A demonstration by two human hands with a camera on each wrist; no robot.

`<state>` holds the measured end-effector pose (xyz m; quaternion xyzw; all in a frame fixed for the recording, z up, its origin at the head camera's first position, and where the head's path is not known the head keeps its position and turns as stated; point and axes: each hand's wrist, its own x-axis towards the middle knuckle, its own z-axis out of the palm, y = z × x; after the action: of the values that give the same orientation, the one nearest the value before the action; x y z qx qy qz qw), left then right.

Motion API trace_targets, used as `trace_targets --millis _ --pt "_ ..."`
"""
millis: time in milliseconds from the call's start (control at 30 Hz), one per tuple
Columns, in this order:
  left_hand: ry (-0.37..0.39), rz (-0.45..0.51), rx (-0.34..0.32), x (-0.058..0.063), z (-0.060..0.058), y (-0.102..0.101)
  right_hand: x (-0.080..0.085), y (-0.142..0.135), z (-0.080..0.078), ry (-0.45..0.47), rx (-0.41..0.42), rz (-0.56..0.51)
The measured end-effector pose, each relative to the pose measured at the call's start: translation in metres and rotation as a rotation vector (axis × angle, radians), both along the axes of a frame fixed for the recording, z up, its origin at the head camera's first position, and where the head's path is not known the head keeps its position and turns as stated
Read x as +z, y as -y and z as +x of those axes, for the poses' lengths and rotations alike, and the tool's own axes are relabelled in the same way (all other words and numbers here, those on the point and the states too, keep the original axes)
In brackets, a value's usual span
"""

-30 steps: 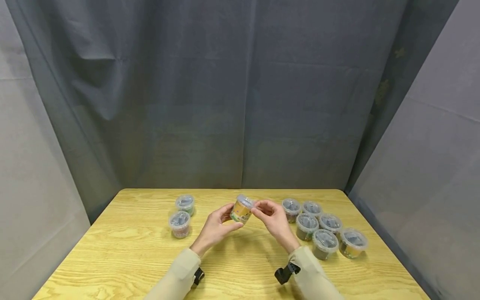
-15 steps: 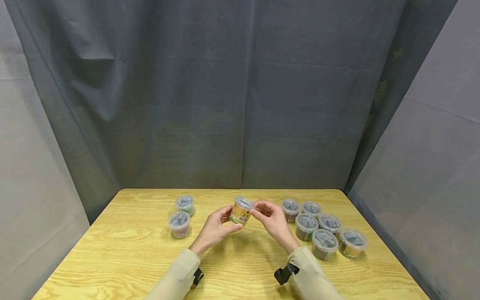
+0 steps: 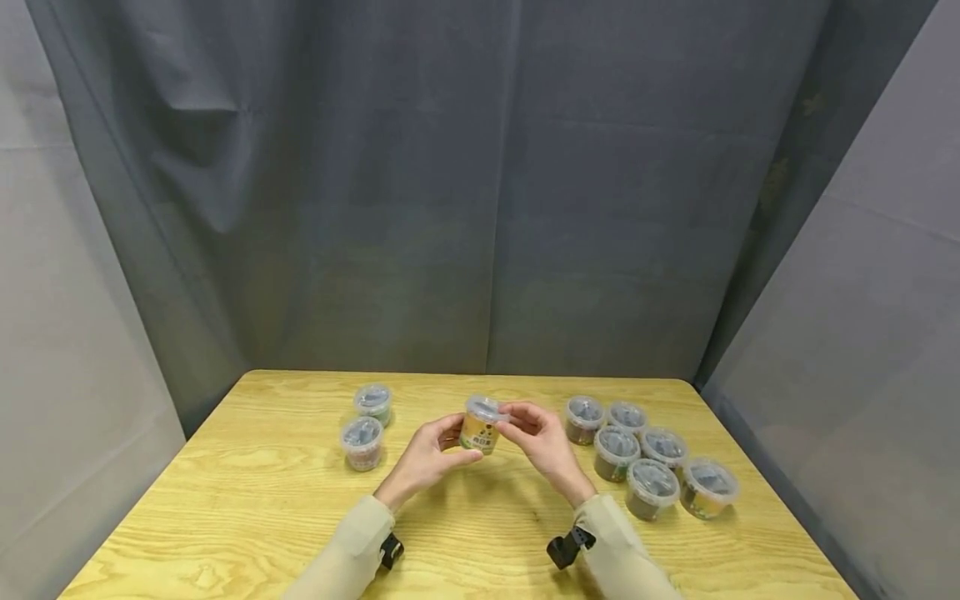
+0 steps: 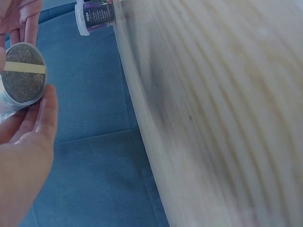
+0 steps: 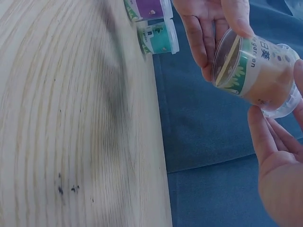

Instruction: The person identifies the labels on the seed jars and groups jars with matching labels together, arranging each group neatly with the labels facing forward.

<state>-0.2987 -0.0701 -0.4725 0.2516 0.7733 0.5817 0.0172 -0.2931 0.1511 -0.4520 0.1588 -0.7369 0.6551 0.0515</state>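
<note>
My left hand [image 3: 426, 458] grips a small clear plastic tub [image 3: 478, 433] with a yellow-orange label, held above the table's middle. The tub stands nearly upright in the head view. At its clear lid [image 3: 486, 407], the fingers and thumb of my right hand [image 3: 543, 442] pinch the right-hand edge. Dark, soil-like filling shows through the tub's base [image 4: 23, 78] in the left wrist view, with a pale strip across it. From the right wrist view, the label [image 5: 258, 68] has a green leaf pattern and printed lettering, and the lid sits on the rim.
Several similar lidded tubs [image 3: 651, 485] stand grouped at the right of the wooden table [image 3: 247, 500]. Two more tubs [image 3: 362, 442], one behind the other, stand at the left. A dark grey curtain [image 3: 375, 208] hangs behind the table, with pale side panels [image 3: 862, 333].
The tub has turned more upright and its label now faces forward. My right fingers have shifted further over the lid's edge. The head view has moved slightly.
</note>
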Motion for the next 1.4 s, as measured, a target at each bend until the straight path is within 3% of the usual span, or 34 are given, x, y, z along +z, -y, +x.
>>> trace_targets --millis 333,600,733,933,1067,1200,1400 --pt "-0.033 -0.004 0.045 -0.002 0.006 0.002 0.000 0.008 0.004 0.039 -0.022 -0.004" --pt "-0.071 -0.041 0.052 0.000 0.006 0.004 0.025 0.015 0.023 0.019 -0.035 0.025" --pt "-0.079 -0.081 0.063 0.003 0.006 0.006 0.027 0.017 0.022 0.020 -0.047 0.033" --pt "-0.099 -0.148 0.124 0.003 0.003 0.009 0.010 0.021 0.008 -0.006 -0.108 0.067" --pt "-0.082 -0.092 0.170 0.005 0.002 0.012 -0.005 0.023 -0.003 -0.016 -0.137 0.083" --pt "-0.072 -0.023 0.187 0.009 0.001 0.015 -0.008 0.025 -0.005 -0.033 -0.135 0.104" --pt "-0.095 -0.036 0.180 0.012 0.002 0.021 -0.008 0.031 -0.002 -0.061 -0.116 0.132"
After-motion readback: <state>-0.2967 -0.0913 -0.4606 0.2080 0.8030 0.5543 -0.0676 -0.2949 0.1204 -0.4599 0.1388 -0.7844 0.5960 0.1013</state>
